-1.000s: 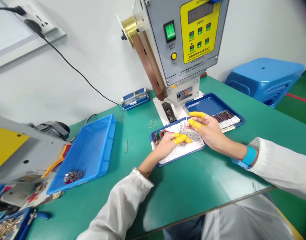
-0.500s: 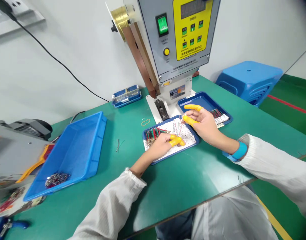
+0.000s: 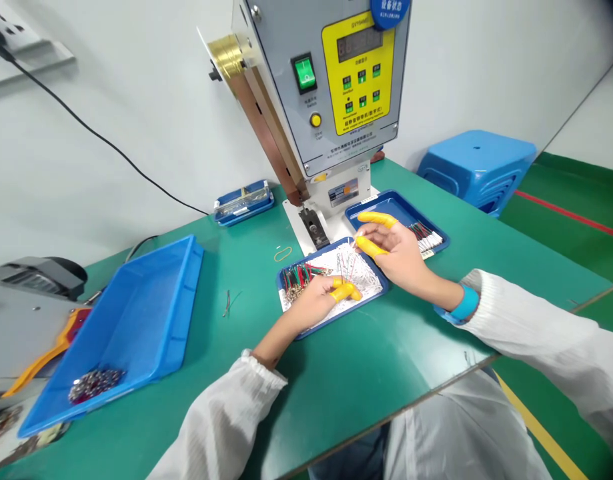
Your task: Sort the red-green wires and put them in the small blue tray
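Two hands are seen over one shallow front tray [image 3: 345, 313] on the green tabletop [image 3: 366, 373], and four yellow finger covers are counted, two on each hand. By the left hand [image 3: 316, 300], whose thumb and forefinger are pressed together, a few thin wires [image 3: 341, 262] are gripped upright above the tray; their exact number cannot be made out. On the right hand [image 3: 399, 257], held near them at the tray's back right corner, the forefinger is raised apart from the thumb; whether something small is pinched at the thumb tip cannot be told. One blue wristband [image 3: 465, 305] is worn on the right wrist. The front tray is filled with white tubes [image 3: 370, 275], too many to count, and one heap of coloured wires [image 3: 303, 275] at its left end. Behind and to the right, one second tray [image 3: 381, 203] is set, with one row of white-sleeved wires [image 3: 425, 237] laid in it. One machine [image 3: 281, 47] is stood behind the trays, fitted with one green switch [image 3: 305, 73], one yellow button [image 3: 315, 120] and six small keys. One rubber band [image 3: 283, 254] is left on the tabletop, and one large bin [image 3: 136, 320], holding one metal pile [image 3: 96, 385], is placed at the left.
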`<state>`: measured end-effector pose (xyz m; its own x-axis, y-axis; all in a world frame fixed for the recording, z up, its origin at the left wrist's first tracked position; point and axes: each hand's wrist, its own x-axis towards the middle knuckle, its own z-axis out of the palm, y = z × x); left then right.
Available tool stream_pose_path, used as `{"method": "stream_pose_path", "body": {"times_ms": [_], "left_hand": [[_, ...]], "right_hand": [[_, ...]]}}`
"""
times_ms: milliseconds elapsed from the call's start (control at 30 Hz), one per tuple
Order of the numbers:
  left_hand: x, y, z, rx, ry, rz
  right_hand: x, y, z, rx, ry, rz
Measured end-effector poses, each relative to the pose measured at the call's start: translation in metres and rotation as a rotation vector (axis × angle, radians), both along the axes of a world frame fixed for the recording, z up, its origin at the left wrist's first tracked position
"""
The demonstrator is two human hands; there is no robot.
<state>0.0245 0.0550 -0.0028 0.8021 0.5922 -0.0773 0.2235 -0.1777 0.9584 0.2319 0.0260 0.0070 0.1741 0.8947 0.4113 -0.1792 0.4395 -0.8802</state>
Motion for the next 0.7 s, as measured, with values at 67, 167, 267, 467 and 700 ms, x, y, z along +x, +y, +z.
{"method": "stream_pose_path", "body": {"times_ms": [67, 167, 267, 467, 700], "left_hand": [[-0.0001, -0.0001, -0.0004, 0.000, -0.004, -0.002], [-0.0004, -0.0002, -0.0011, 0.007, -0.003, -0.007], [-0.0007, -0.0002, -0.0018, 0.016, -0.001, -0.010], [-0.0007, -0.0011, -0.0013, 0.018, -0.005, -0.013], [0.0006, -0.0018, 0.0011, 0.023, 0.003, -0.001]], "right_hand": [[-0.0008, -0.0020, 0.0005, 0.008, -0.040, -0.007], [-0.0020, -0.0037, -0.0011, 0.009, -0.063, -0.008], [-0.0021, -0.0034, -0.0039, 0.003, -0.070, 0.000], [-0.0023, -0.0031, -0.0047, -0.023, -0.082, 0.002], [-0.0027, -0.0046, -0.0019, -0.035, -0.067, 0.020]]}}
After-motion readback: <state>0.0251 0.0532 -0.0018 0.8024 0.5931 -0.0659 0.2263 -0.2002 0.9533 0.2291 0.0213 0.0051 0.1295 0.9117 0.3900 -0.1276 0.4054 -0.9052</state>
